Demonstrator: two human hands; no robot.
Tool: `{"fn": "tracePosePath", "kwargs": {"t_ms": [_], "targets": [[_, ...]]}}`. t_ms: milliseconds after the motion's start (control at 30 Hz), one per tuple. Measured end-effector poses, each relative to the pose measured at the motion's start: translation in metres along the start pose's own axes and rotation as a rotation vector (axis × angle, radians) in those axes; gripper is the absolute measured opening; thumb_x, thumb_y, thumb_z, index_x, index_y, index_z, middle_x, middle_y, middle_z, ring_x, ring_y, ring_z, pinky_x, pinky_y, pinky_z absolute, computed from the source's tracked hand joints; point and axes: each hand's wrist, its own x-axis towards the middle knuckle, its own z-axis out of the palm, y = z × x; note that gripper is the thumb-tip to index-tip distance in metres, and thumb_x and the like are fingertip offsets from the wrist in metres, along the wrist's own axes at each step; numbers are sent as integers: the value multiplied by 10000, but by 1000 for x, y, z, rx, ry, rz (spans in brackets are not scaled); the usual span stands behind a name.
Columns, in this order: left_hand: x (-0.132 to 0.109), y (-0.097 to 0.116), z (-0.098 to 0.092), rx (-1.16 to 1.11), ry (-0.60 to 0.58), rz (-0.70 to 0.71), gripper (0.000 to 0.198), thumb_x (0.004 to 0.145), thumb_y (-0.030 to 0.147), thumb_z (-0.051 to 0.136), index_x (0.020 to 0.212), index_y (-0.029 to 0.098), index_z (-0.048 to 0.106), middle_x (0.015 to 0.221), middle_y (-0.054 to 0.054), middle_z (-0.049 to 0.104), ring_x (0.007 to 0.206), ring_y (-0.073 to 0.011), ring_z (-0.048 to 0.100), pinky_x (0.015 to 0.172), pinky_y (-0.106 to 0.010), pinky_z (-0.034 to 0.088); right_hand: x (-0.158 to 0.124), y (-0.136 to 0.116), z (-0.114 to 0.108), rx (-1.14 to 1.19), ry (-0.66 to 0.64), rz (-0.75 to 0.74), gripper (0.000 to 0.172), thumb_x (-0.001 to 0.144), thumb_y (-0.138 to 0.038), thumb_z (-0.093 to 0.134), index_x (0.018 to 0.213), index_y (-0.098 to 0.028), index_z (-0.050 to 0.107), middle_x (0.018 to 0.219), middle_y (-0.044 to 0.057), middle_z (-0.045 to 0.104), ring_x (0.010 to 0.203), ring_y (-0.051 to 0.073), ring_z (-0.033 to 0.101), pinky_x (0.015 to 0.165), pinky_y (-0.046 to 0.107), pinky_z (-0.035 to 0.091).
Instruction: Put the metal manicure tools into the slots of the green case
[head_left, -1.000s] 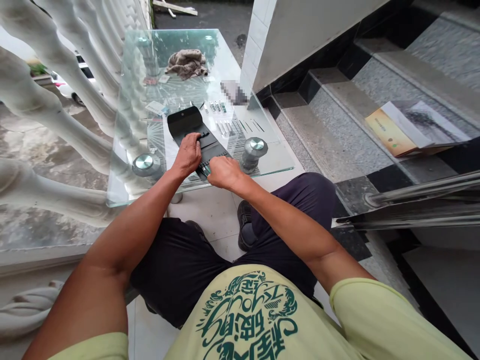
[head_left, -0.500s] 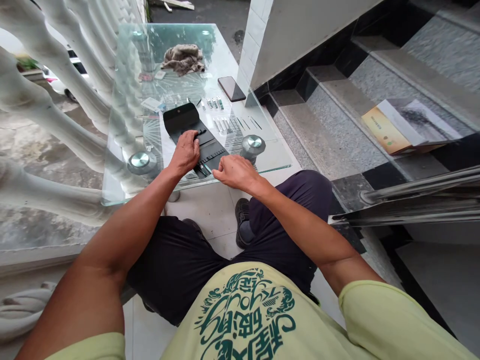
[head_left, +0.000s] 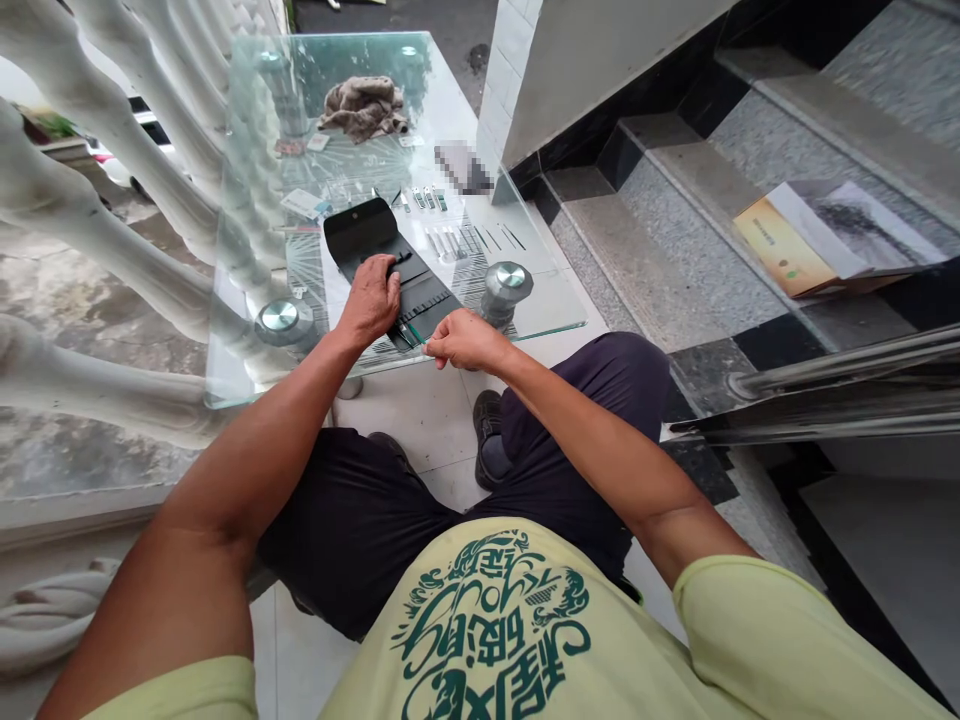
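An unfolded black tool case [head_left: 426, 290] with a row of elastic loops lies on the glass table [head_left: 555, 300]. My left hand [head_left: 371, 300] is closed on the case's left side, its fingers bent over the surface, holding it against the glass. At the case's near end, my right hand [head_left: 466, 340] pinches a slim green-and-silver tool [head_left: 413, 336], whose other end is at the loops. Most of the tool's near end is hidden by my fingers. Beyond the case lie several nail clippers [head_left: 429, 197], and to its right several slim metal tools [head_left: 446, 243] lie side by side.
A crumpled brown cloth [head_left: 365, 107] and a blurred-out flat object [head_left: 463, 168] lie farther back on the glass. Small packets [head_left: 304, 203] are left of the case. White balusters [head_left: 112, 220] line the left; stairs with an open box [head_left: 825, 240] rise at right.
My right hand has shifted slightly and turned, so more of the green tool shows between it and the loops. My left hand stays on the case. The view has tilted a little.
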Motion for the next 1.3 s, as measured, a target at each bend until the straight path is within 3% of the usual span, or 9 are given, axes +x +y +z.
{"fn": "tracePosePath", "kwargs": {"t_ms": [100,233,367,567,700,833,1067,1167,1300], "targets": [[-1,0,1,-9,-4,5,445,1162,278,560,1567,221,737,1678,-218,774,1637,-406,680,1522,-661,457,-1,9,1,276,-94,33,510,1068,-74,824,634,-211,595,539,-38,613,438,61,324,466,239,217],[-2,-2,1,-27,-16,18,510,1133,245,522,1598,217,727,1722,-229,754,1674,-418,660,1537,-695,438,-9,22,-9,425,-178,60,458,1008,-83,926,697,-208,614,568,-40,640,421,53,340,425,203,179],[-5,-3,0,3,-38,38,581,1102,194,509,1646,178,711,1760,-263,728,1704,-419,645,1535,-695,444,-1,19,-32,478,-59,-12,444,1105,-124,889,740,-202,649,615,-31,681,433,54,400,417,196,228],[-12,-1,-9,37,-63,40,649,1043,145,555,1671,180,714,1751,-255,734,1690,-416,663,1526,-695,471,72,-19,-61,433,224,-7,397,1049,-107,972,813,-202,668,638,-23,725,447,58,444,444,216,282],[-17,2,-13,36,-54,30,648,1025,140,577,1650,200,736,1714,-242,761,1682,-422,674,1521,-713,481,116,-39,-65,379,254,73,383,962,-115,1062,952,-199,688,594,-70,675,432,55,433,476,191,303],[-18,3,-13,29,-51,24,647,1021,140,580,1645,198,744,1707,-247,764,1679,-424,681,1521,-716,486,136,-47,-62,273,260,122,384,975,-140,1068,1037,-192,692,593,-74,677,433,56,435,508,175,332],[-17,1,-14,53,-78,46,665,1033,128,570,1682,164,711,1779,-277,715,1714,-433,658,1531,-710,467,135,-44,-65,162,300,92,194,1075,-111,910,1174,-151,748,619,-38,721,471,98,466,522,196,396],[-16,2,-14,43,-72,39,651,1037,128,570,1668,194,717,1748,-248,740,1694,-423,670,1525,-704,477,125,-36,-66,42,316,23,49,1105,-134,837,1128,-123,796,689,17,778,532,127,551,574,227,453],[-15,4,-14,36,-72,28,637,1046,119,546,1655,183,721,1754,-251,733,1679,-417,674,1534,-691,462,102,-22,-57,-182,326,-132,258,1146,-159,738,907,-142,833,853,109,866,755,191,759,778,269,560]]}}
